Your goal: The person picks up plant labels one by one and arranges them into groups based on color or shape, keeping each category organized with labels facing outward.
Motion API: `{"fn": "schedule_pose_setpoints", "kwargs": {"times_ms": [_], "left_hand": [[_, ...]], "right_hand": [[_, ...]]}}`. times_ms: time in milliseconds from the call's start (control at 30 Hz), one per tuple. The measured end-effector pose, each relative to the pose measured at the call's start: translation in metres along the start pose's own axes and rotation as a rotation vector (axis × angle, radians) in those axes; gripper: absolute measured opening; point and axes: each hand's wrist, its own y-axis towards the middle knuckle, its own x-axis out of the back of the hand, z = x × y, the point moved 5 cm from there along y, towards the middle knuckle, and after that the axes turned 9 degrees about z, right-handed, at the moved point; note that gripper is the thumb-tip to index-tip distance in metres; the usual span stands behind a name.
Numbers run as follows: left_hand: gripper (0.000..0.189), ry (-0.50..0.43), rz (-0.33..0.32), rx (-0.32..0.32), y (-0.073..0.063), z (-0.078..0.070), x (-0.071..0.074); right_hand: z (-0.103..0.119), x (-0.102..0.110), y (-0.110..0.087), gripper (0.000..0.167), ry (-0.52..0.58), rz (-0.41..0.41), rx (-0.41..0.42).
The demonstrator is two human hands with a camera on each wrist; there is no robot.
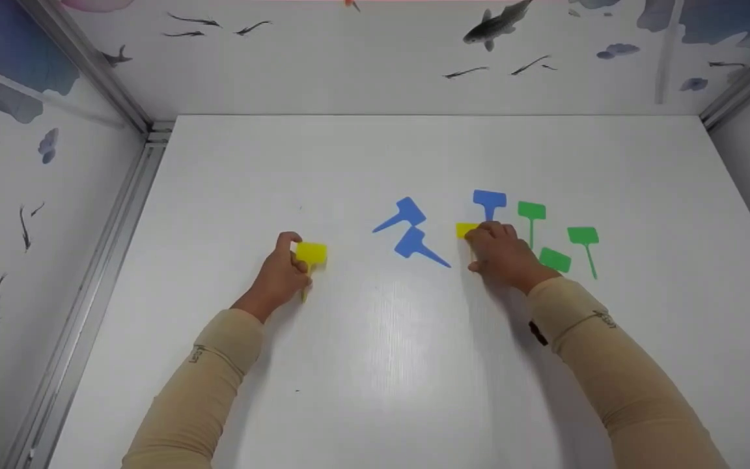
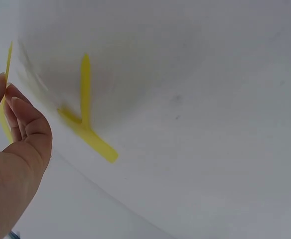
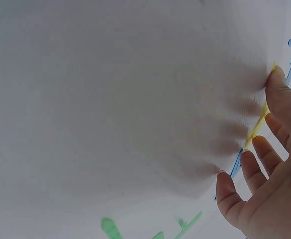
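Note:
My left hand (image 1: 282, 277) pinches a yellow T-shaped plant label (image 1: 312, 253) at the left, its broad head up and its stem between thumb and fingers. On the glossy tabletop beside that hand, the left wrist view shows a yellow T shape (image 2: 85, 94). My right hand (image 1: 502, 254) is down at the table, thumb and fingertips around another yellow plant label (image 1: 466, 230); the hand hides part of it. In the right wrist view the thumb meets one end of this yellow label (image 3: 257, 124) and curved fingers the other.
Two blue plant labels (image 1: 409, 212) lie mid-table, and a third blue label (image 1: 489, 198) lies just beyond my right hand. Several green labels (image 1: 583, 236) lie to its right, one partly under the wrist. Patterned panels (image 1: 375, 58) wall the table's back and sides.

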Motion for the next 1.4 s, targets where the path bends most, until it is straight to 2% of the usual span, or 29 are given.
{"fn": "schedule_pose_setpoints", "kwargs": {"times_ms": [433, 767, 1000, 1400], "left_hand": [[0.07, 0.039, -0.001, 0.037, -0.008, 0.004, -0.007], [0.067, 0.094, -0.003, 0.043, -0.012, 0.007, -0.01], [0.07, 0.107, -0.02, 0.021, -0.013, 0.008, -0.011], [0.07, 0.126, -0.018, 0.048, -0.015, 0.01, -0.015]], "right_hand": [[-0.001, 0.0, 0.0, 0.058, 0.027, 0.003, -0.011], [-0.001, -0.002, 0.001, 0.057, 0.005, 0.01, 0.009], [0.001, -0.001, -0.003, 0.055, 0.011, -0.02, 0.008], [0.001, -0.001, -0.002, 0.056, -0.004, -0.031, -0.016]]}}
